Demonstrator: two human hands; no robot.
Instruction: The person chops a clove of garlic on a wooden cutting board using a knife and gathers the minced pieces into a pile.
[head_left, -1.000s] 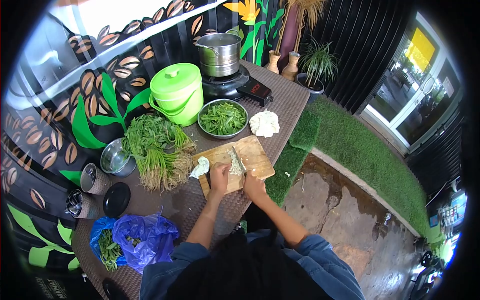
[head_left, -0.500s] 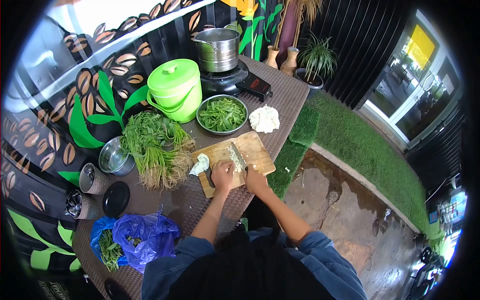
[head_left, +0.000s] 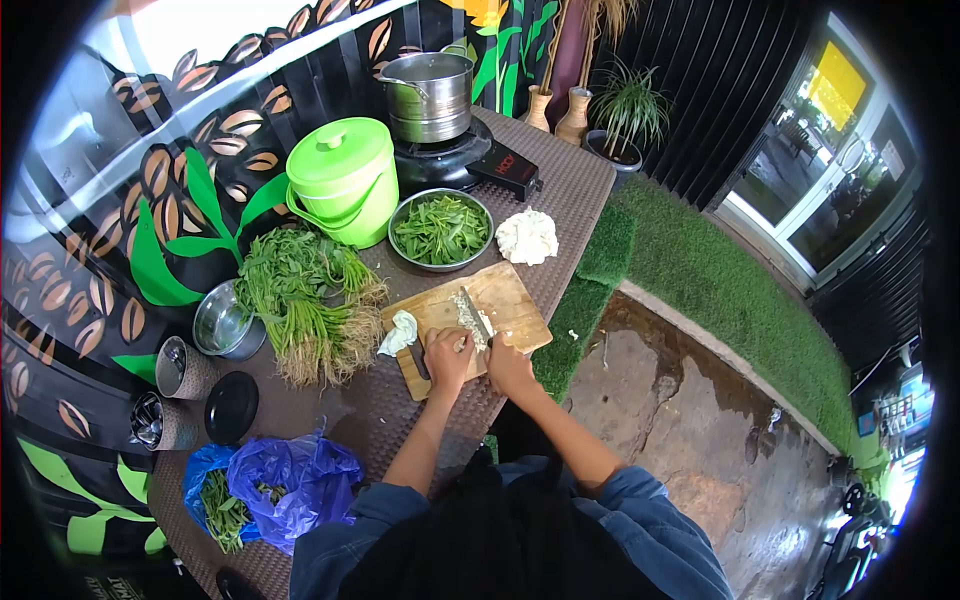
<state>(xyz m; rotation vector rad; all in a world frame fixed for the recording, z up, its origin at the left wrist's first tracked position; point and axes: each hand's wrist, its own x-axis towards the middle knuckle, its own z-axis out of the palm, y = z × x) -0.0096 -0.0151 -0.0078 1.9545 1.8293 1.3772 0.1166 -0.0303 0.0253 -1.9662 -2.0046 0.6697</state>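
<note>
My right hand (head_left: 510, 367) is closed round the handle of a kitchen knife (head_left: 476, 314), whose blade lies across a wooden cutting board (head_left: 515, 295). Finely chopped pale bits, which look like garlic (head_left: 462, 306), lie along the blade. My left hand (head_left: 446, 358) is closed just left of the knife, fingers curled over a small pale piece, apparently garlic, mostly hidden. A crumpled whitish wrap (head_left: 399, 332) sits on the board's left edge. Beside my left hand, a dark strip (head_left: 419, 361) lies on the board.
Behind the board stand a metal bowl of green leaves (head_left: 441, 230), a white crumpled bundle (head_left: 527, 237), a lidded green bucket (head_left: 343, 182) and a pot (head_left: 430, 98) on a black stove (head_left: 440, 155). To the left are rooted greens (head_left: 310, 300), an empty bowl (head_left: 228, 322) and blue bags (head_left: 292, 485).
Both hands stay at the board, with the knife shifted only slightly among the chopped bits. The whole view has tilted a little.
</note>
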